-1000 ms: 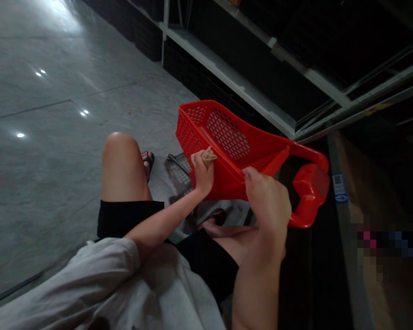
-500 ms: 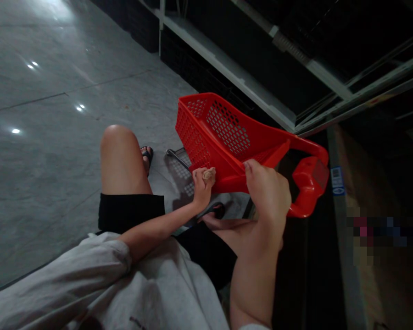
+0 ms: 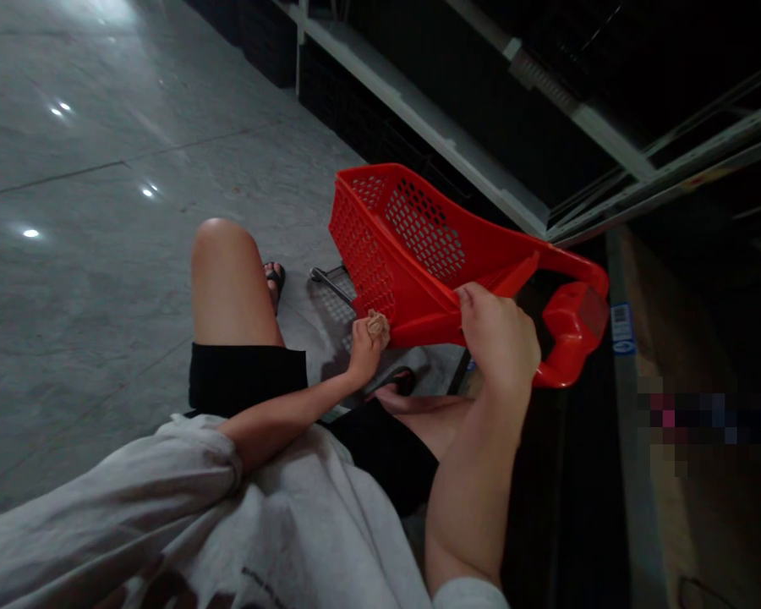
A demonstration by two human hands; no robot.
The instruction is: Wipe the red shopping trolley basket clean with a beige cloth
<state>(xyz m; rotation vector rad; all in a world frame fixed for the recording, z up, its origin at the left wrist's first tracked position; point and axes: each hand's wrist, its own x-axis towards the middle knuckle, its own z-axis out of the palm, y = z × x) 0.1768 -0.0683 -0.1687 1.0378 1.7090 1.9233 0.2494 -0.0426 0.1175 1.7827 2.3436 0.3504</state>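
Observation:
A red plastic shopping cart (image 3: 412,283) with honeycomb holes in its walls stands tilted across the middle of the head view. My right hand (image 3: 498,334) is closed over its near upper rim, thumb on top, short of the push handle (image 3: 574,326). Bunched in the closed fingers of my left hand (image 3: 364,351) is a crumpled beige cloth (image 3: 378,327). The cloth lies against or very near the lower edge of the cart's near wall; I cannot tell whether it touches. My left palm is hidden.
Behind the cart runs a white-edged metal shelf rack (image 3: 431,135) with dark crates below. A metal cart leg (image 3: 333,288) rests over the grey tiled floor (image 3: 101,296). My knees and sandalled feet flank the cart. At right is a brown board (image 3: 691,516).
My left hand with the cloth has slid slightly down and back toward me along the cart's wall. My right hand keeps its hold on the rim. The whole view has shifted a little.

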